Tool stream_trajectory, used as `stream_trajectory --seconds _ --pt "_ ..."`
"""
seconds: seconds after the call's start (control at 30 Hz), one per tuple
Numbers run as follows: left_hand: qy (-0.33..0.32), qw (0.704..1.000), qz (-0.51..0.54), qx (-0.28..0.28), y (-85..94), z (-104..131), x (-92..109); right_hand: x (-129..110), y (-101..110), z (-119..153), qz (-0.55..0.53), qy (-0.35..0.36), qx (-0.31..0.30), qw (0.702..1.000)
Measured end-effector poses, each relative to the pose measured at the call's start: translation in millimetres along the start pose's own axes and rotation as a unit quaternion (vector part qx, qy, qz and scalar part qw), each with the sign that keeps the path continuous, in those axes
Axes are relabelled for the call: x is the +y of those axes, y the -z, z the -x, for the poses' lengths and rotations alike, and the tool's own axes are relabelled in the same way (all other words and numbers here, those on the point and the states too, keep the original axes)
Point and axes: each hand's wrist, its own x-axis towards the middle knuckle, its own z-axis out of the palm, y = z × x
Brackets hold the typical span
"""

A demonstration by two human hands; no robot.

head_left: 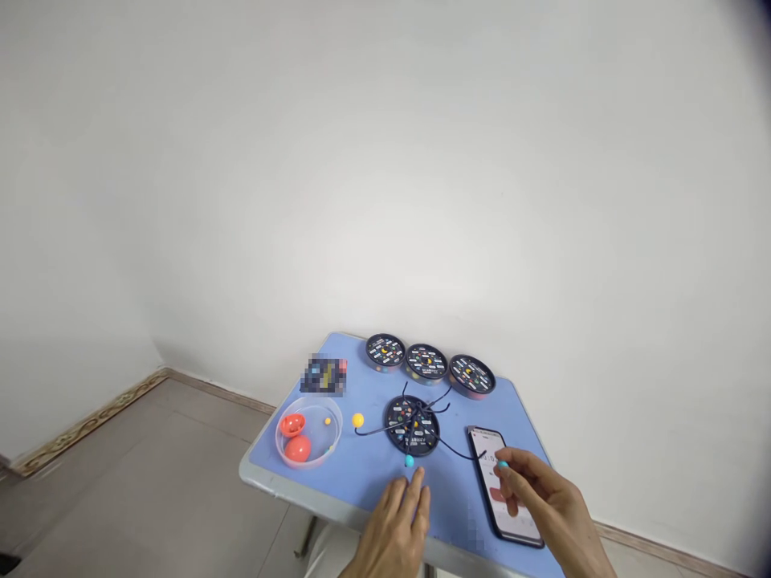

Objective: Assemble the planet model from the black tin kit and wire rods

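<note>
My right hand (545, 498) pinches a small teal ball (502, 464) between thumb and fingertips, above the phone and close to the tip of a curved black arm. That arm belongs to a stand with several thin black arms (454, 451) spreading over a round black printed disc (401, 441). A yellow ball (358, 420) sits at the end of the left arm, and another teal ball (409, 461) at the front one. My left hand (397, 522) rests near the table's front edge, fingers stretched out, tips just short of the front teal ball.
Under my right hand lies a phone (491, 441) with a lit screen. A clear round tub (330, 457) at left holds red half-shells and small balls. Three round dark-topped tins (426, 361) line the back of the blue table (355, 361), near the wall. A blurred dark packet (324, 375) lies back left.
</note>
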Motion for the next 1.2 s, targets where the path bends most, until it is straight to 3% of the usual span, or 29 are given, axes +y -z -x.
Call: stream_trajectory --seconds 0.13,0.27,0.4,0.57,0.77,0.97,1.2 --pt "0.045 0.998 -0.043 -0.011 -23.3 -20 21 -3 8 -9 -0.003 -0.007 -0.026 1.0" --pt "0.085 0.993 -0.071 -0.028 -39.4 -25 28 -2 12 -12 0.009 -0.014 -0.032 0.999" --pt "0.066 0.994 -0.068 -0.054 -39.0 -24 18 1 13 -11 0.003 -0.032 -0.012 0.999" --pt "0.053 0.99 -0.091 -0.097 -31.2 -22 -3 6 12 -14 -0.133 -0.092 -0.035 0.986" --pt "0.084 0.988 -0.095 -0.084 -33.6 -18 -10 9 5 -12 -0.237 -0.138 -0.072 0.959" --pt "0.145 0.989 -0.02 -0.009 -28.4 -21 -4 10 -13 -5 -0.24 -0.143 -0.081 0.957" --pt "0.167 0.958 0.229 0.035 -8.4 -52 8 24 -32 -2 -0.204 -0.103 -0.066 0.971"
